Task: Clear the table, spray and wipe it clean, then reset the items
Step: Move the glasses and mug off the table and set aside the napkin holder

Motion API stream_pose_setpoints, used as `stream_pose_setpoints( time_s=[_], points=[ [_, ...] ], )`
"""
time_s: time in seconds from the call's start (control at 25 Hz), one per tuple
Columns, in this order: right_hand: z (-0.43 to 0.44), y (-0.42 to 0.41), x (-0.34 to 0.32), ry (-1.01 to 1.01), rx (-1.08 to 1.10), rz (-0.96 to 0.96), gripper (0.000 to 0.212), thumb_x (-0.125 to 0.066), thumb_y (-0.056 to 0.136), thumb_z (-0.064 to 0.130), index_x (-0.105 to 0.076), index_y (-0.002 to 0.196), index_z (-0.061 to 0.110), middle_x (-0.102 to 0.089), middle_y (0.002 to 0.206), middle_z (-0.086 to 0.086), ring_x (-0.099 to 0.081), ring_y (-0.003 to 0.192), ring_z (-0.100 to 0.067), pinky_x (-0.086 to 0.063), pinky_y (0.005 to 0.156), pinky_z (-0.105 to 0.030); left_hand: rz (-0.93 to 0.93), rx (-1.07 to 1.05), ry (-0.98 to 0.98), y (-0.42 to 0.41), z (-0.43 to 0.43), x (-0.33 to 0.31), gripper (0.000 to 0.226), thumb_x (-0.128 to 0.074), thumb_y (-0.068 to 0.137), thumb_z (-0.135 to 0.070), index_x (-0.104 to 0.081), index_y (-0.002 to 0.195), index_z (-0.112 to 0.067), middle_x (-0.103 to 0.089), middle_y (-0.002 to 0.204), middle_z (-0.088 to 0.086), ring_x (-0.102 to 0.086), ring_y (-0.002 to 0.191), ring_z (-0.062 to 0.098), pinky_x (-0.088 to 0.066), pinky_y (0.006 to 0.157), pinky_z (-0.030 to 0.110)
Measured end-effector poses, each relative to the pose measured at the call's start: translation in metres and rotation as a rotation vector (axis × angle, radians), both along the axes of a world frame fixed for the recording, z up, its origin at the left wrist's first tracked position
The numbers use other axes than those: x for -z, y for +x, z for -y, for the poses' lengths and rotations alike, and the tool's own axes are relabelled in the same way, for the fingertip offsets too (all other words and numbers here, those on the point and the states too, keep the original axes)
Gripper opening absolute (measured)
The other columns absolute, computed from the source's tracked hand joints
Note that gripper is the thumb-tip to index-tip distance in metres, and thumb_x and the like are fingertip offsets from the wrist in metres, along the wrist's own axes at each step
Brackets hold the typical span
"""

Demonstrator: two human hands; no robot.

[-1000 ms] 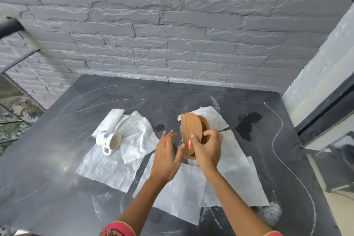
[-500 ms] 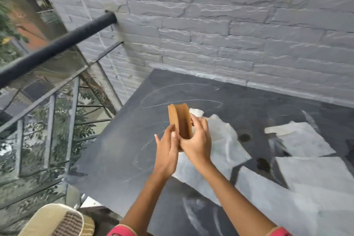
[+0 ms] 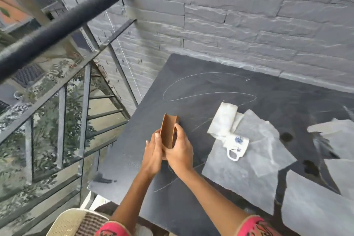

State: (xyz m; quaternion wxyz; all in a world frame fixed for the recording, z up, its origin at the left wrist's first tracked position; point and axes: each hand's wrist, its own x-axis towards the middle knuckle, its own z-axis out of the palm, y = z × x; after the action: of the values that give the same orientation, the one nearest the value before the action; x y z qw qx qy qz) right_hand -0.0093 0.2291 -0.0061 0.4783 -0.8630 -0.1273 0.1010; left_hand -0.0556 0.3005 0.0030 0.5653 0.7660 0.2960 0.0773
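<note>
Both of my hands hold a brown wooden napkin holder [image 3: 168, 130] upright above the left part of the dark slate table [image 3: 191, 86]. My left hand [image 3: 153, 154] presses its left side and my right hand [image 3: 181, 152] wraps its right side. A white mug [image 3: 236, 144] with a blue flower pattern lies on its side on white paper napkins [image 3: 247, 170], to the right of my hands. A folded white cloth [image 3: 224, 119] lies just behind the mug. More napkins [image 3: 314, 209] are spread over the right part of the table.
A metal railing with a black handrail [image 3: 63, 25] runs along the left, close to the table's left edge. A grey brick wall [image 3: 249, 25] stands behind the table. A woven chair seat [image 3: 80, 222] sits at the lower left, below the table corner. Dark wet spots [image 3: 286, 137] mark the slate.
My hands lifted the wooden holder off the napkins and carried it left across the table. The view swung left, bringing the railing and chair into sight.
</note>
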Motion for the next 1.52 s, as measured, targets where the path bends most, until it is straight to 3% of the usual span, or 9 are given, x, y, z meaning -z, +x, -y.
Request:
stream_pose_setpoints(
  time_s=[0.28, 0.36, 0.44, 0.56, 0.68, 0.96, 1.12, 1.32, 1.52],
  points=[
    [0.001, 0.000, 0.010, -0.077, -0.027, 0.000, 0.078, -0.067, 0.076, 0.053, -0.038, 0.139, 0.017, -0.051, 0.136, -0.001, -0.053, 0.118, -0.017, -0.047, 0.091, -0.031, -0.038, 0.037, -0.042, -0.004, -0.002, 0.012, 0.044, -0.010, 0.087, -0.059, -0.038, 0.119, -0.047, -0.053, 0.120, -0.014, -0.047, 0.125, 0.019, -0.024, 0.113, 0.052],
    [0.009, 0.003, 0.005, 0.006, -0.034, -0.006, 0.075, -0.070, 0.077, 0.047, -0.040, 0.137, 0.014, -0.049, 0.138, -0.002, -0.050, 0.122, -0.016, -0.048, 0.093, -0.034, -0.021, 0.021, 0.064, -0.002, 0.000, 0.009, 0.069, -0.011, 0.085, -0.067, -0.027, 0.141, -0.030, -0.026, 0.154, -0.001, -0.017, 0.144, 0.014, -0.014, 0.118, 0.048],
    [0.029, 0.012, 0.000, 0.089, 0.024, 0.063, 0.070, -0.074, 0.076, 0.036, -0.045, 0.134, 0.009, -0.049, 0.137, -0.004, -0.048, 0.125, -0.018, -0.048, 0.095, -0.039, 0.057, 0.037, 0.253, 0.007, 0.006, 0.001, 0.085, -0.015, 0.084, -0.071, -0.019, 0.148, -0.014, 0.006, 0.160, 0.000, 0.006, 0.145, 0.007, -0.006, 0.120, 0.042],
    [0.084, 0.037, -0.004, 0.043, 0.098, 0.290, 0.057, -0.078, 0.074, 0.023, -0.055, 0.122, 0.004, -0.054, 0.130, -0.011, -0.050, 0.122, -0.025, -0.042, 0.100, -0.037, 0.252, 0.116, 0.504, 0.024, 0.033, -0.011, 0.068, -0.032, 0.092, -0.051, -0.027, 0.144, -0.008, -0.001, 0.159, 0.003, 0.007, 0.147, 0.014, -0.006, 0.119, 0.038],
    [0.148, 0.065, 0.003, -0.114, 0.123, 0.420, 0.058, -0.084, 0.064, 0.015, -0.058, 0.113, -0.001, -0.057, 0.121, -0.017, -0.051, 0.116, -0.034, -0.043, 0.098, -0.043, 0.295, 0.231, 0.552, 0.035, 0.076, -0.004, 0.063, -0.036, 0.093, -0.045, -0.031, 0.143, -0.007, -0.013, 0.157, 0.002, 0.003, 0.147, 0.014, -0.007, 0.120, 0.037],
    [0.206, 0.101, 0.032, -0.293, -0.136, 0.090, 0.081, -0.081, 0.066, 0.040, -0.044, 0.132, 0.011, -0.043, 0.141, -0.008, -0.026, 0.138, -0.023, -0.023, 0.110, -0.032, -0.090, 0.389, 0.469, 0.044, 0.157, 0.048, 0.075, -0.019, 0.088, -0.064, -0.012, 0.151, -0.022, 0.002, 0.156, -0.016, 0.016, 0.143, 0.005, 0.009, 0.115, 0.028],
    [0.209, 0.108, 0.033, -0.193, -0.152, 0.142, 0.070, -0.086, 0.057, 0.034, -0.054, 0.115, 0.011, -0.055, 0.119, -0.007, -0.043, 0.117, -0.022, -0.037, 0.094, -0.029, -0.153, 0.307, 0.478, 0.045, 0.172, 0.050, 0.077, -0.019, 0.088, -0.066, -0.009, 0.150, -0.023, -0.009, 0.159, -0.006, 0.011, 0.144, 0.010, 0.008, 0.113, 0.028],
    [0.207, 0.087, 0.012, -0.001, -0.246, 0.154, 0.066, -0.088, 0.054, 0.023, -0.055, 0.110, 0.012, -0.055, 0.109, -0.001, -0.053, 0.103, -0.017, -0.036, 0.081, -0.014, -0.147, 0.139, 0.447, 0.019, 0.187, 0.025, 0.061, -0.030, 0.098, -0.047, -0.013, 0.150, -0.021, -0.012, 0.159, -0.004, 0.005, 0.146, 0.014, 0.002, 0.116, 0.032],
    [0.176, 0.013, -0.012, 0.147, -0.430, 0.249, 0.060, -0.088, 0.048, 0.015, -0.060, 0.101, 0.008, -0.054, 0.099, 0.000, -0.052, 0.093, -0.013, -0.034, 0.082, -0.005, 0.024, -0.128, 0.323, -0.064, 0.194, 0.006, 0.055, -0.026, 0.093, -0.040, -0.019, 0.146, -0.025, -0.012, 0.152, -0.017, 0.004, 0.140, -0.008, 0.003, 0.112, 0.010]
  ],
)
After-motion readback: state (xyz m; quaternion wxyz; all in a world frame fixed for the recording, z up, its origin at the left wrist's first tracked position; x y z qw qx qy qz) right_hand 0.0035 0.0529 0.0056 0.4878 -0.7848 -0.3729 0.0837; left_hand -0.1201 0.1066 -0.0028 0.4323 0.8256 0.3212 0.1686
